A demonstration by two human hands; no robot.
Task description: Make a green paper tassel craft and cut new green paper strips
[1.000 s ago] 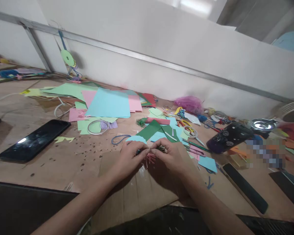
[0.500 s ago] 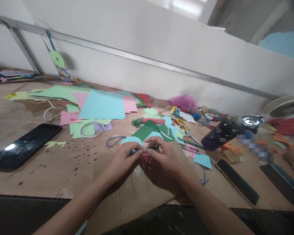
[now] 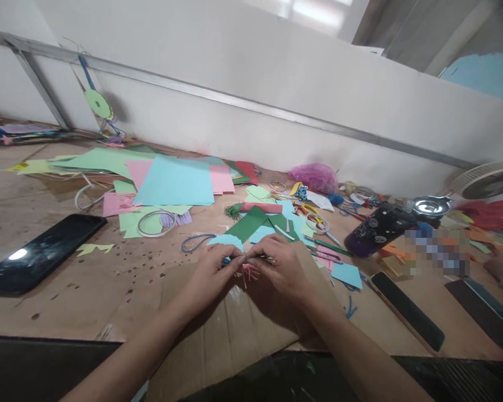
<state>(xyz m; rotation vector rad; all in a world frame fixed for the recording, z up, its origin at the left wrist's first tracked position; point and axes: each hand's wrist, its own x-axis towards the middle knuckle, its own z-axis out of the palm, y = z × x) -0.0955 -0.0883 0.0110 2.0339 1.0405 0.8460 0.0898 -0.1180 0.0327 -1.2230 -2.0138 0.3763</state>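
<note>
A white wall with a grey metal rail [image 3: 243, 103] backs a brown wooden table [image 3: 146, 290] in the head camera's view, where a person's left hand [image 3: 218, 268] and right hand [image 3: 279, 268] pinch a small bundle of thin pink strips [image 3: 250, 272] between their fingertips, its ends splaying out below them above a flat brown cardboard sheet [image 3: 226, 340]. Just beyond the hands lies dark green paper [image 3: 247, 222]; a black smartphone [image 3: 46, 251] lies well left of the left hand.

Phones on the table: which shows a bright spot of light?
The black phone left of the left hand; the tan-edged phone right of the right hand and the dark slab past it show none.
</note>
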